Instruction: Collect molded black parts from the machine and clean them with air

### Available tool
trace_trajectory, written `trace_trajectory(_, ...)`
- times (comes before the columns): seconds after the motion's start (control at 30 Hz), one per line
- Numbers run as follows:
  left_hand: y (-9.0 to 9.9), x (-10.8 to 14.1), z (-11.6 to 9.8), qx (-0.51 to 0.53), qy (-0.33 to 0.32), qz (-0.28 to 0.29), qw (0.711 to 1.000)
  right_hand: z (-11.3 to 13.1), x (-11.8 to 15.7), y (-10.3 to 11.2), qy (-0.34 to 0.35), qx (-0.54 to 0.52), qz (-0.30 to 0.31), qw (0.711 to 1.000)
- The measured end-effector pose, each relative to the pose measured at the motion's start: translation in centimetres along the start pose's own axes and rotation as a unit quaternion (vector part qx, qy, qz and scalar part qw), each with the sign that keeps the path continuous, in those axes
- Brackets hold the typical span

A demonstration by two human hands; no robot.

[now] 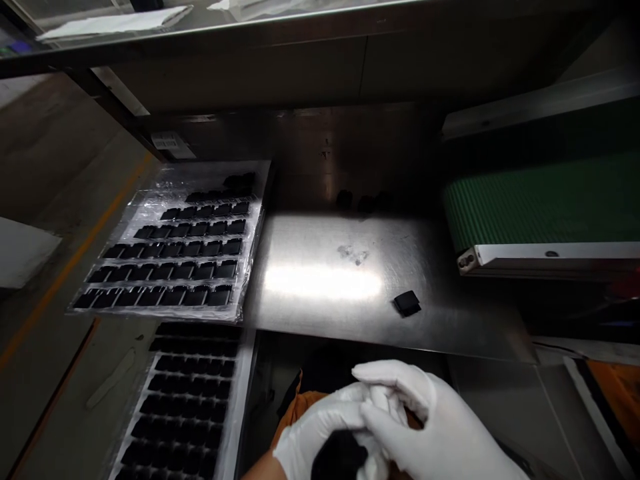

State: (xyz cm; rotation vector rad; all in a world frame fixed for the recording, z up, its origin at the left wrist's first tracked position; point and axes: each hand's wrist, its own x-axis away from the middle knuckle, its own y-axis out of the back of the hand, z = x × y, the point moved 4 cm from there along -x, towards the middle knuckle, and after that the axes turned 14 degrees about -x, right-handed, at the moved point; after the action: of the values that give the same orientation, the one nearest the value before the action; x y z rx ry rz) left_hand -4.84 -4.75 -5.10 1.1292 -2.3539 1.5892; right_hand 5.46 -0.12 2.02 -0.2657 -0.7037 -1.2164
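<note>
Both my hands wear white gloves and meet low in the head view, in front of the bench edge. My left hand [325, 420] is closed around a small black part [339, 457], whose exact kind I cannot make out. My right hand [430, 420] has its fingers bent against the left hand's fingers; whatever may lie between them is hidden. On the metal bench [310, 310], beyond my hands, lies another small black piece [407, 303], flat and roughly square.
Left on the bench, a clear plastic tray [237, 310] carries rows of black pieces. Below it stands a second filled tray [245, 387]. A green ribbed conveyor belt [545, 193] juts in from the right. Several dark pieces [367, 203] lie in shadow under the overhead shelf [300, 37].
</note>
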Motion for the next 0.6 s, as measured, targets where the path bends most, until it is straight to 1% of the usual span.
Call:
trace_trajectory(0.07, -0.6, -0.1, 0.0, -0.039, 0.030, -0.038, 0.998, -0.5, 0.1, 0.6, 0.044, 0.023, 0.047, 0.998)
trace_trajectory(0.13, -1.2, 0.0, 0.0, -0.068, 0.070, -0.065, 0.993, -0.9, 0.3, 0.9, 0.073, 0.029, 0.117, 0.990)
trace_trajectory(0.2, -1.8, 0.0, -0.2, -0.088, 0.089, -0.081, 0.989, -1.2, 0.6, 1.2, 0.118, 0.058, 0.172, 0.976)
trace_trajectory(0.23, -2.1, 0.0, -0.3, -0.102, 0.101, -0.097, 0.985, -1.1, 0.8, 1.4, 0.155, 0.092, 0.188, 0.965)
trace_trajectory(0.3, -2.5, -0.1, -0.8, -0.125, 0.115, -0.139, 0.976, -0.8, 1.3, 1.8, 0.250, 0.172, 0.195, 0.933)
trace_trajectory(0.33, -2.6, -0.1, -1.1, -0.136, 0.119, -0.164, 0.970, -0.6, 1.5, 2.0, 0.286, 0.204, 0.194, 0.916)
trace_trajectory(0.37, -2.7, -0.2, -1.4, -0.147, 0.120, -0.186, 0.964, -0.5, 1.6, 2.2, 0.308, 0.223, 0.197, 0.904)
trace_trajectory(0.43, -2.9, -0.3, -2.1, -0.167, 0.102, -0.210, 0.958, -0.1, 1.8, 2.6, 0.326, 0.228, 0.210, 0.893)
trace_trajectory(0.53, -3.3, -0.5, -2.3, -0.184, 0.071, -0.205, 0.959, 0.6, 2.1, 3.2, 0.362, 0.216, 0.221, 0.879)
trace_trajectory(0.6, -3.4, -0.8, -1.8, -0.178, 0.064, -0.179, 0.966, 1.0, 2.3, 3.5, 0.393, 0.214, 0.219, 0.867)
